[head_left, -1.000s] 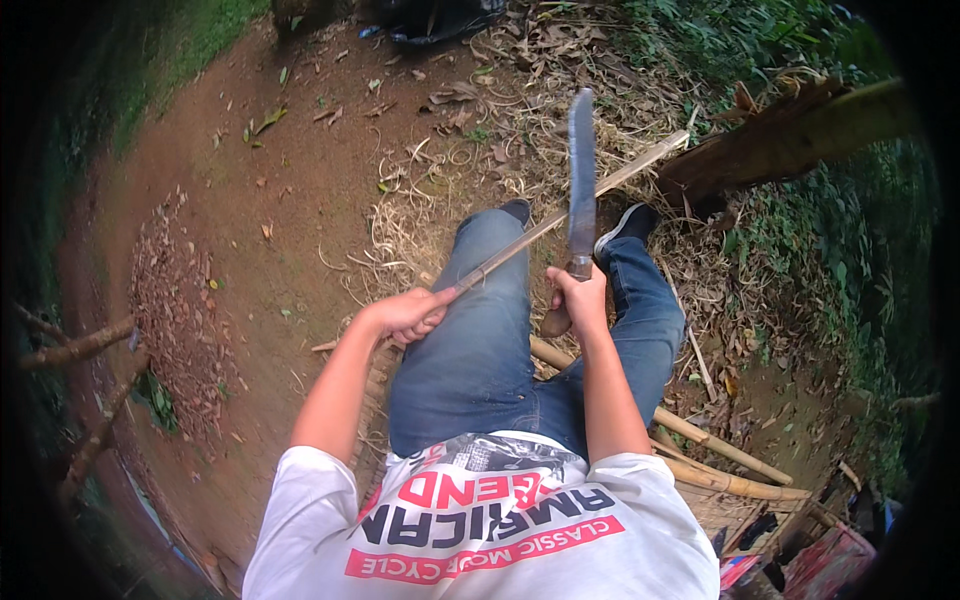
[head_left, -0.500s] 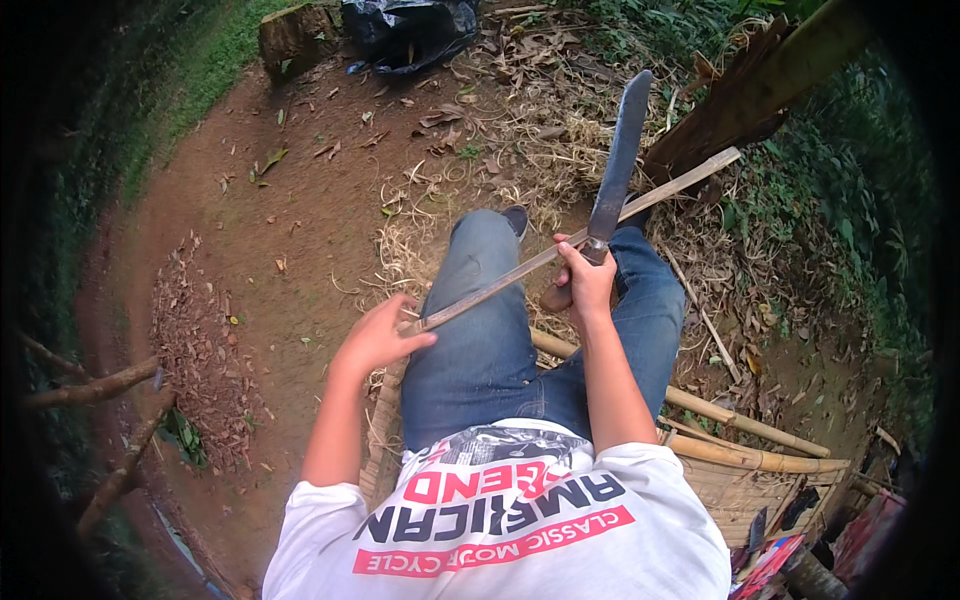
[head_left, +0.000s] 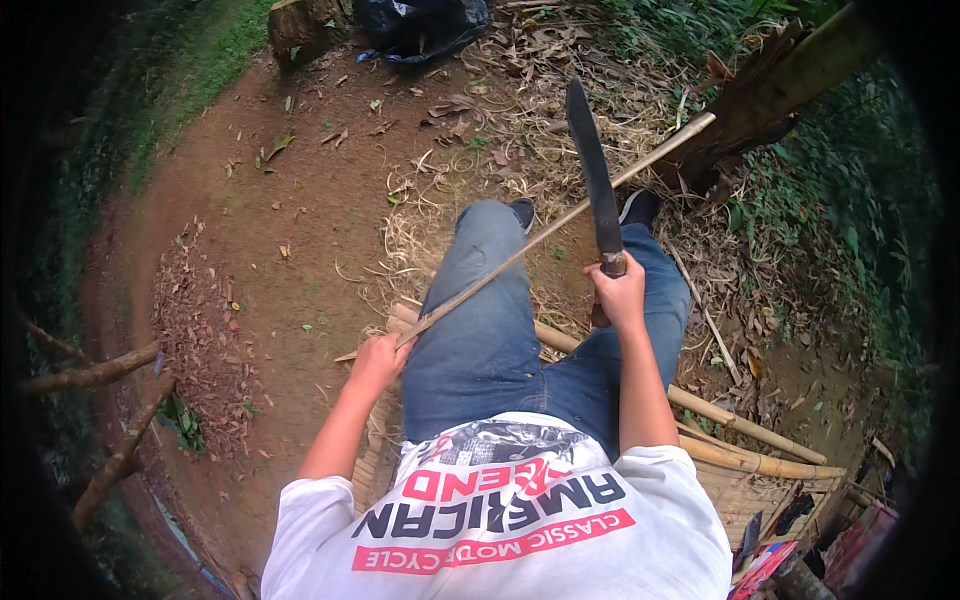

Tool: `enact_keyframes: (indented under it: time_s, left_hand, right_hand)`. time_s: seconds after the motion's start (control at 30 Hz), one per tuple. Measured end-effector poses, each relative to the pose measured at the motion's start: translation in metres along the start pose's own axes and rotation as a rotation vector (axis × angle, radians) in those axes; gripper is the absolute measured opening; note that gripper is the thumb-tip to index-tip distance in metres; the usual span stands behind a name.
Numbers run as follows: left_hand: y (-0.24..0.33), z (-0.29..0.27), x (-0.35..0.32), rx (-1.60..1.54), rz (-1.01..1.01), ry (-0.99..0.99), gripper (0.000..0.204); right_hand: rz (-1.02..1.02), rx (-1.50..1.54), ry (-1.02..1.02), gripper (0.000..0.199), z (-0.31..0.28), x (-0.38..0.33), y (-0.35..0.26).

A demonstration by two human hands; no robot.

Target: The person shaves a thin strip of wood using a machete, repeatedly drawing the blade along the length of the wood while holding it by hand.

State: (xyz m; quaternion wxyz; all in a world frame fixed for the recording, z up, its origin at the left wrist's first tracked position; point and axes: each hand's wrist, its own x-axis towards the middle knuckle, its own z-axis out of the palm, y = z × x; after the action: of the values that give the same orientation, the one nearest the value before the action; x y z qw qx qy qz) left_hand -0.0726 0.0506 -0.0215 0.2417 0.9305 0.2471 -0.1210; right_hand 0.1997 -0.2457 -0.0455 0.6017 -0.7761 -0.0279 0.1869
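I'm sitting with my jeans-clad legs (head_left: pixel 480 330) stretched out over bare dirt ground (head_left: pixel 290 240), mid-way into shaving a long thin bamboo strip (head_left: pixel 560 225). My left hand (head_left: pixel 378 360) is closed tight around the near end of the strip, down by my left thigh; the strip runs up and away across my knee toward the upper right, its far tip near a dark stump (head_left: pixel 770 100). My right hand (head_left: pixel 618 292) is fisted fully around the handle of a machete (head_left: pixel 592 175), blade pointing up and away, crossing the strip just above my right knee; I can't tell whether the edge is touching the strip or just over it. Pale curled shavings (head_left: pixel 420 230) lie in front of my feet, so I judge the trimming well under way, not finished. Next move, I'd say, calls for setting the edge at a shallow angle on the strip and pushing away from my body, left grip firm, blade kept off my leg. Thicker bamboo poles (head_left: pixel 740 430) lie under my right side, with a black bag (head_left: pixel 420 25) far ahead.
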Motion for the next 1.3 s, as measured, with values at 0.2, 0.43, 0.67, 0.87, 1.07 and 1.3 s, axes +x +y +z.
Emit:
enact_keyframes:
  time_s: [0.2, 0.43, 0.67, 0.87, 1.07, 1.3]
  left_hand:
    - [0.003, 0.000, 0.005, 0.066, -0.012, 0.018, 0.034]
    - [-0.001, 0.008, 0.013, 0.105, 0.002, 0.002, 0.031]
    - [0.003, 0.007, 0.015, 0.110, 0.020, 0.017, 0.029]
    - [-0.003, 0.007, 0.017, 0.122, -0.014, -0.014, 0.030]
    - [0.005, 0.007, 0.016, 0.085, -0.016, -0.015, 0.028]
    - [0.003, -0.001, 0.017, 0.112, -0.021, -0.034, 0.029]
  right_hand:
    - [-0.043, -0.315, -0.141, 0.026, -0.015, -0.014, 0.010]
    - [0.084, -0.277, -0.231, 0.026, -0.001, -0.015, 0.001]
    - [0.138, -0.157, -0.047, 0.020, 0.002, 0.013, 0.018]
    - [-0.006, -0.538, -0.398, 0.024, 0.032, -0.021, -0.019]
    - [0.081, -0.279, 0.022, 0.023, 0.023, 0.012, -0.001]
    - [0.051, -0.441, -0.120, 0.028, -0.001, 0.012, -0.020]
